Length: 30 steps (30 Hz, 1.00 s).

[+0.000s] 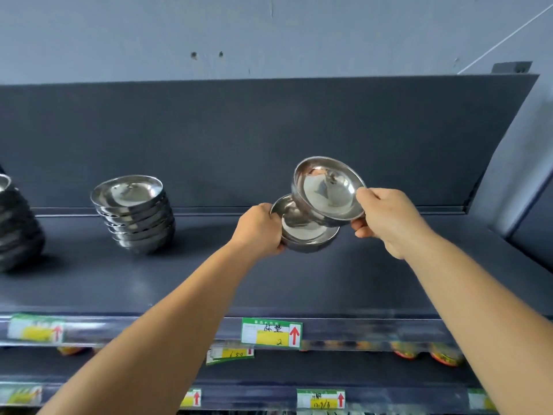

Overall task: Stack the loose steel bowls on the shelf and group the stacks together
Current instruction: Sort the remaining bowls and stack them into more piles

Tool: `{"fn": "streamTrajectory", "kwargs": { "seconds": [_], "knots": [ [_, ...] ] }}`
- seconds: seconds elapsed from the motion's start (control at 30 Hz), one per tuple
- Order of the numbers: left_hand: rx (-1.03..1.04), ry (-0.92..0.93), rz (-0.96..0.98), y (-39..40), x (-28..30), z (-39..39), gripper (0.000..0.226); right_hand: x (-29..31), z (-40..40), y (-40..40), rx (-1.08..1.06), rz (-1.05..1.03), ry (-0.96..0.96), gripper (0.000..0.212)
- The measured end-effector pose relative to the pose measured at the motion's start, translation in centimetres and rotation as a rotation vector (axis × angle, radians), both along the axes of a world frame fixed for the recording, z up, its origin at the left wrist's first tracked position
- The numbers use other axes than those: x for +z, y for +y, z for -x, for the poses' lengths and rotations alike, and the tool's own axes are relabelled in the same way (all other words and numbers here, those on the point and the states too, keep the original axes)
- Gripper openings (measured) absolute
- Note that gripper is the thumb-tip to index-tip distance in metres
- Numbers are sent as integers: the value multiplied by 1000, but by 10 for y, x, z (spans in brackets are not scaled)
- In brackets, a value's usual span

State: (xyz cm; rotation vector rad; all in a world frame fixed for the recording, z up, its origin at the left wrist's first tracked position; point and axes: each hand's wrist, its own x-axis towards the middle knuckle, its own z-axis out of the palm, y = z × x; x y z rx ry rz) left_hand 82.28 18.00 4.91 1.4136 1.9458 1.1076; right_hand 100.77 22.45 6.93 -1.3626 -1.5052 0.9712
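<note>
My left hand (259, 229) grips the left rim of a steel bowl (302, 232) that rests low over the dark shelf (209, 280). My right hand (386, 218) pinches the rim of a second steel bowl (327, 190), tilted toward me and held just above and to the right of the first, overlapping it. A stack of several steel bowls (136, 214) stands on the shelf to the left. Another stack of bowls (16, 226) is cut off by the left edge of the view.
The shelf's dark back panel (269, 139) rises behind the bowls, and an angled side panel (514, 175) closes the right end. Price tags (270, 331) hang on the front rail. Lower shelves with goods sit below.
</note>
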Motion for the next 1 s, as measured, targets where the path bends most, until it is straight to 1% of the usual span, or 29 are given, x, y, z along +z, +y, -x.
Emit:
{"fn": "streamTrajectory", "kwargs": {
  "seconds": [0.27, 0.4, 0.5, 0.53, 0.63, 0.7, 0.77, 0.8, 0.87, 0.9, 0.93, 1.0],
  "knots": [
    [81, -7, -134, -50, 30, 45, 36, 12, 58, -14, 137, -65, -4, 34],
    [138, -73, -172, -73, 42, 76, 33, 21, 102, -23, 217, -22, 76, 37],
    [164, -151, -203, -85, 45, 104, 31, 28, 137, -35, 241, -28, 61, 45],
    [167, -179, -209, -88, 46, 114, 32, 29, 149, -36, 244, -39, 44, 43],
    [170, -274, -208, -93, 52, 146, 39, 32, 185, -43, 239, -77, 12, 23],
    [168, -243, -177, -96, 59, 168, 49, 34, 211, -41, 240, -89, 26, 19],
    [147, -163, -163, -96, 66, 191, 49, 37, 238, -38, 247, -102, 47, 17],
    [133, -126, -172, -95, 68, 202, 44, 39, 251, -36, 251, -109, 50, 20],
    [122, -86, -202, -89, 72, 225, 37, 44, 275, -31, 236, -113, 58, 33],
    [124, -77, -208, -85, 73, 236, 36, 45, 285, -29, 227, -110, 66, 40],
    [122, -61, -214, -79, 73, 248, 37, 45, 296, -26, 217, -111, 68, 41],
    [121, -34, -220, -70, 72, 264, 39, 45, 310, -25, 210, -110, 58, 30]
  ]
}}
